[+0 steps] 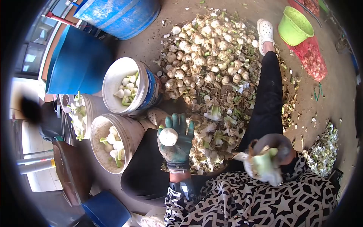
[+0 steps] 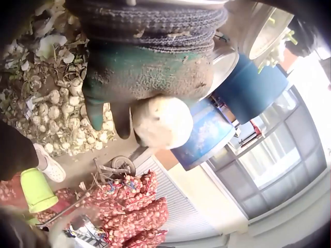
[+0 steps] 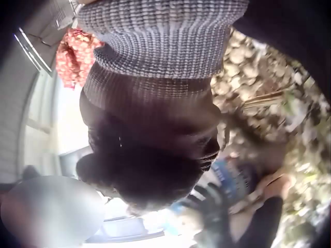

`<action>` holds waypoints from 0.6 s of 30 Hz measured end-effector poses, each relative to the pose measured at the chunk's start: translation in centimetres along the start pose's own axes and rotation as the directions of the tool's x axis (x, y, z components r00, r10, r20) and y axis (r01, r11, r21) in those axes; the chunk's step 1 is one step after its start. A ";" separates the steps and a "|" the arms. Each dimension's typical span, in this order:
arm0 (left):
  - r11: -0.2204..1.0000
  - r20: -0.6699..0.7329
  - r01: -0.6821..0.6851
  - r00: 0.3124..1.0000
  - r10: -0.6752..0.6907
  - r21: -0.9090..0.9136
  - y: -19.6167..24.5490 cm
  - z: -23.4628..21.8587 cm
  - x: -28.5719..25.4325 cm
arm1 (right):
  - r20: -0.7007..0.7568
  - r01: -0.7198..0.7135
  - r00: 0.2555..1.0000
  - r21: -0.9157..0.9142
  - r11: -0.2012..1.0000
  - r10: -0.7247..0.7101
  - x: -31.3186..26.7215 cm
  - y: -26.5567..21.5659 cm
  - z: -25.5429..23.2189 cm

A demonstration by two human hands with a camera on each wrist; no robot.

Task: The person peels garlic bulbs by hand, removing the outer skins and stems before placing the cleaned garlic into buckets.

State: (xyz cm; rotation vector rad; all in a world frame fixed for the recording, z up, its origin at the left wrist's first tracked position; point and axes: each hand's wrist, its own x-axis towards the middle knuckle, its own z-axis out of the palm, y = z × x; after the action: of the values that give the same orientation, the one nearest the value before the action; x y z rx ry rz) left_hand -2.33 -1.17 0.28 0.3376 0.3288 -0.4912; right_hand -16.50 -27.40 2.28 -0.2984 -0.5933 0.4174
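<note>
My left hand (image 1: 176, 145) in a green glove is palm up, its fingers straight and spread, with a peeled white bulb (image 1: 168, 137) resting at the thumb side of the palm. The left wrist view shows the same bulb (image 2: 163, 122) against the gloved hand (image 2: 145, 77). At the right my right hand (image 1: 278, 147), blurred, has its fingers curled round a pale green and white leafy piece (image 1: 264, 164). Seen from the right wrist, that gloved hand (image 3: 150, 139) is dark, and most of what it grips is hidden.
Unpeeled bulbs (image 1: 204, 49) and loose husks (image 1: 211, 132) lie heaped on the floor ahead. Left of them stand a white bucket (image 1: 107, 85) and a beige bucket (image 1: 130, 132), both holding peeled bulbs. Blue tubs (image 1: 75, 60) are behind; a green bucket (image 1: 295, 28) stands at the far right.
</note>
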 end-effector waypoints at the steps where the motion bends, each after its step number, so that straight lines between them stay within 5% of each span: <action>1: 0.999 -0.066 -0.033 0.997 0.034 0.002 0.0 0.8 -0.1 | -0.153 -0.369 0.929 -0.422 0.828 0.336 0.8 -0.7 -0.4; 2: 0.997 -0.076 -0.071 0.994 0.073 0.025 0.3 0.8 -0.3 | -0.429 -0.645 0.741 -0.670 0.368 0.517 2.1 -1.3 -0.9; 3: 0.990 -0.034 -0.125 0.991 0.128 0.068 1.7 -0.1 -0.2 | -0.670 -0.689 0.499 -0.692 -0.218 0.549 4.1 0.2 -1.3; 4: 0.979 0.011 -0.176 0.984 0.176 0.103 3.7 -1.3 0.1 | -0.884 -0.498 0.269 -0.468 -0.731 0.382 5.4 1.6 -2.5; 6: 0.894 -0.109 -0.366 0.930 0.350 -0.258 8.7 -0.5 -1.2 | -0.894 -0.692 0.379 -0.446 -0.568 0.239 3.5 2.0 -7.1; 7: 0.922 0.206 -0.151 0.950 0.236 -0.357 11.0 -0.1 -2.5 | -0.911 -0.744 0.378 -0.405 -0.531 0.165 3.2 1.8 -9.0; 8: 0.922 0.513 0.078 0.847 0.140 -0.379 12.1 1.2 -3.4 | -0.921 -0.788 0.379 -0.373 -0.490 0.091 3.4 1.2 -11.2; 10: 0.874 0.200 -0.452 0.853 0.482 -0.177 11.7 2.5 -3.8 | -0.949 -0.807 0.311 -0.238 -0.540 -0.047 3.3 0.9 -16.9; 11: 0.900 0.167 -0.391 0.891 0.423 -0.194 11.8 1.6 -3.2 | -0.961 -0.836 0.272 -0.215 -0.505 -0.041 4.5 -0.3 -18.8; 12: 0.878 -0.117 -0.472 0.879 0.462 -0.083 9.9 3.0 -2.0 | -0.897 -0.845 0.344 -0.166 -0.508 -0.277 5.1 0.1 -21.1; 14: 0.974 -0.012 -0.194 0.980 0.197 0.118 8.0 -0.6 -0.3 | -0.900 -0.880 0.260 -0.072 -0.469 -0.350 6.6 -1.2 -25.7; 18: 0.947 -0.283 0.114 0.959 -0.026 0.299 0.8 -1.5 2.8 | -0.909 -0.800 0.224 0.035 -0.599 -0.353 9.1 0.9 -35.5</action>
State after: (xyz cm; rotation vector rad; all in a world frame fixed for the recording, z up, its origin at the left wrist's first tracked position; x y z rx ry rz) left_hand 0.08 -1.01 -1.92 0.7100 0.5377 -0.5697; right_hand 11.17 -27.79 -21.81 -2.7690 0.6129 0.6642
